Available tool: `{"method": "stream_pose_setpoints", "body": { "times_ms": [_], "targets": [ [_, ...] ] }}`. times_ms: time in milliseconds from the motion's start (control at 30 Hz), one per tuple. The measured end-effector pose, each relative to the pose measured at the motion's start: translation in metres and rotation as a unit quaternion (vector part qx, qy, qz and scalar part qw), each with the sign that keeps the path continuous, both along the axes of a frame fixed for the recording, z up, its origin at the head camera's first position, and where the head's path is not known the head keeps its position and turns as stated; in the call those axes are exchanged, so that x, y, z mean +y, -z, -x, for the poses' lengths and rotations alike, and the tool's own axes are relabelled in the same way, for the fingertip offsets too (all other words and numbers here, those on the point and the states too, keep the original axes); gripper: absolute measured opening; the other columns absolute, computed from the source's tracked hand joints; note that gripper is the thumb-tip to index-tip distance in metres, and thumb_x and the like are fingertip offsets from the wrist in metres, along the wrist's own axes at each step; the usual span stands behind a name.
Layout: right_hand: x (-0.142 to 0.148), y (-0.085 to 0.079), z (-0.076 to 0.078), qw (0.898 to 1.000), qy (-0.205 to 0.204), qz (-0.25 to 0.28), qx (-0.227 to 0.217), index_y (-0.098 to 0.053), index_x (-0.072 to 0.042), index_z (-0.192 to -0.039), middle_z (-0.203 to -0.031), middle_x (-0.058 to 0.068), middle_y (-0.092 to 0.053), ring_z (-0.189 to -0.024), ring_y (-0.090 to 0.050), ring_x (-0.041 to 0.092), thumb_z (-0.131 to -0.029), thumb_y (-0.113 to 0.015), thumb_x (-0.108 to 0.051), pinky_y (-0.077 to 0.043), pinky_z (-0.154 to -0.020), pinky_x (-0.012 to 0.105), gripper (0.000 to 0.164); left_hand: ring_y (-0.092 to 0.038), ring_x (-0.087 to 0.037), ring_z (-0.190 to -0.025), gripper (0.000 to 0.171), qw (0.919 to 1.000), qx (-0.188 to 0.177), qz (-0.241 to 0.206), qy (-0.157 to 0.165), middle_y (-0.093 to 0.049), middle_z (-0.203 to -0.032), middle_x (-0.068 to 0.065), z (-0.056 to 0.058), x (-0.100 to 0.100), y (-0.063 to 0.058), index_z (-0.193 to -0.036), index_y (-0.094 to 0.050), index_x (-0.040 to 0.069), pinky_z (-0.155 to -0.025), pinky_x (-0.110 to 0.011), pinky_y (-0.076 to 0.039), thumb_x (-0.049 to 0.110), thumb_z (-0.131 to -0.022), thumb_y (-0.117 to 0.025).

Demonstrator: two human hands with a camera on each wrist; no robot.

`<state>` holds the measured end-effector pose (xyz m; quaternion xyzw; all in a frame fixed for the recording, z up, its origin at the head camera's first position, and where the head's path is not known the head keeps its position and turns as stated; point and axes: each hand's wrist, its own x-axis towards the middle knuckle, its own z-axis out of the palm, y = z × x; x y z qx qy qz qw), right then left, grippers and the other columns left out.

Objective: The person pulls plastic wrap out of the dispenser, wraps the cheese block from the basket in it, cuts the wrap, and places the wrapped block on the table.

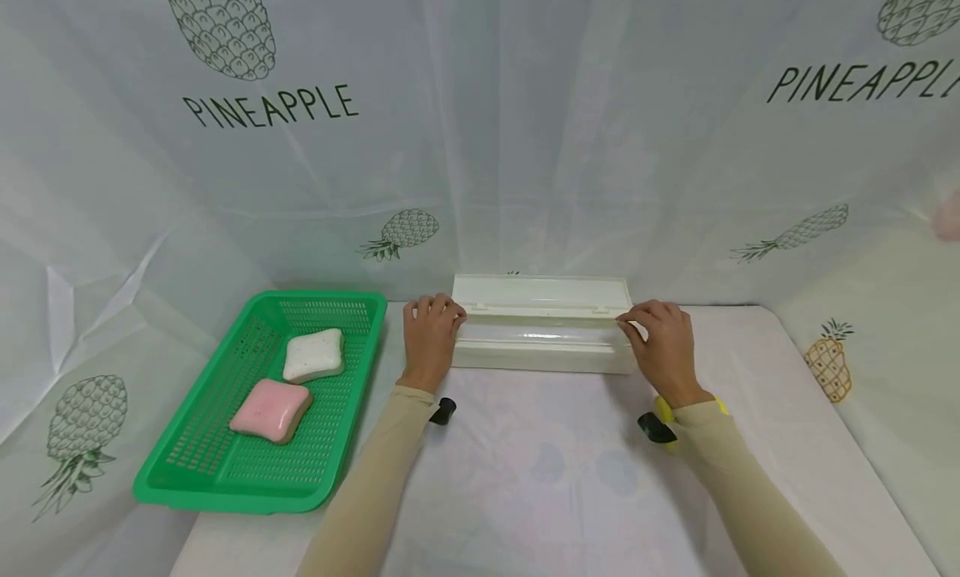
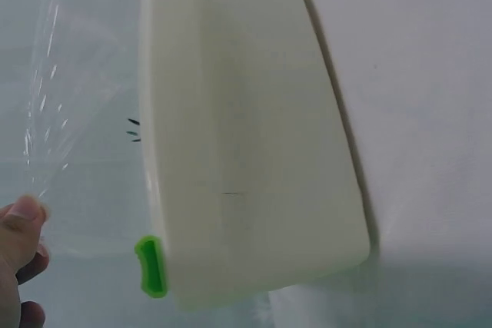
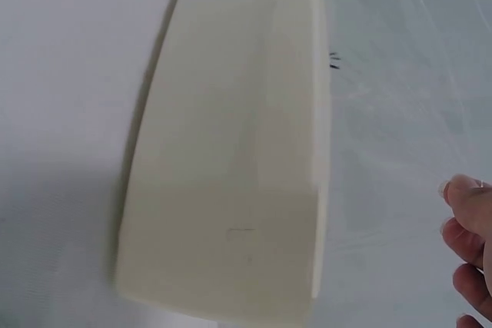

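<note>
A cream-white cling film dispenser (image 1: 543,358) lies lengthwise at the back of the table, its lid (image 1: 540,290) raised. At its left end my left hand (image 1: 431,339) pinches an edge of clear cling film (image 2: 48,105) between thumb and fingertips; the film runs up in shiny creases in the left wrist view. My right hand (image 1: 663,348), by the other end, pinches the film's right corner, and faint film streaks show beside it in the right wrist view. A small green clip-like piece (image 2: 151,266) sits at the dispenser's edge in the left wrist view.
Left of the dispenser stands a green plastic basket (image 1: 153,477) with a white soap-like block (image 1: 313,356) and a pink one (image 1: 270,410) in it. A pineapple-printed sheet (image 1: 540,143) hangs close behind the dispenser. A pale cloth (image 1: 525,510) covers the table.
</note>
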<state>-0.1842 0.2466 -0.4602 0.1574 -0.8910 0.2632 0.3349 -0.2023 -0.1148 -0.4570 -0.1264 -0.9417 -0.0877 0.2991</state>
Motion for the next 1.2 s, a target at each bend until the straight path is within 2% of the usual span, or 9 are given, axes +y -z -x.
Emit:
{"method": "stream_pose_setpoints", "body": {
  "times_ms": [333, 667, 900, 1200],
  "targets": [
    [0.003, -0.014, 0.001, 0.999, -0.009, 0.000, 0.030, -0.079, 0.003, -0.091, -0.095, 0.019, -0.069, -0.093, -0.057, 0.047, -0.083, -0.085, 0.004, -0.040, -0.083, 0.062, 0.010, -0.059, -0.028, -0.108, 0.012, 0.9999, 0.012, -0.003, 0.000, -0.069, -0.107, -0.002, 0.002, -0.003, -0.013, -0.099, -0.080, 0.017, -0.102, -0.050, -0.044, 0.028, -0.099, -0.073],
    [0.003, -0.027, -0.001, 0.999, -0.005, 0.000, 0.033, -0.079, 0.004, -0.093, -0.097, 0.020, -0.068, -0.096, -0.055, 0.047, -0.084, -0.084, 0.005, -0.039, -0.090, 0.064, 0.011, -0.058, -0.028, -0.111, 0.015, 0.9998, 0.019, -0.005, 0.004, -0.068, -0.110, -0.003, -0.001, -0.005, -0.028, -0.100, -0.080, 0.018, -0.103, -0.052, -0.044, 0.030, -0.100, -0.071],
    [0.003, -0.038, -0.001, 0.999, -0.005, 0.004, 0.042, -0.079, 0.004, -0.093, -0.097, 0.020, -0.068, -0.098, -0.056, 0.048, -0.086, -0.083, 0.004, -0.038, -0.094, 0.066, 0.009, -0.057, -0.029, -0.111, 0.011, 0.9993, 0.028, -0.020, 0.013, -0.068, -0.110, -0.004, 0.000, -0.006, -0.039, -0.099, -0.081, 0.017, -0.103, -0.053, -0.043, 0.025, -0.099, -0.074],
    [0.005, -0.050, -0.001, 0.998, -0.010, 0.000, 0.059, -0.079, 0.004, -0.093, -0.098, 0.021, -0.068, -0.098, -0.055, 0.049, -0.085, -0.084, 0.003, -0.037, -0.092, 0.066, 0.010, -0.058, -0.029, -0.111, 0.009, 0.9988, 0.039, -0.024, 0.017, -0.068, -0.109, -0.004, 0.001, -0.008, -0.051, -0.099, -0.080, 0.016, -0.102, -0.052, -0.043, 0.024, -0.097, -0.075]
  ]
}}
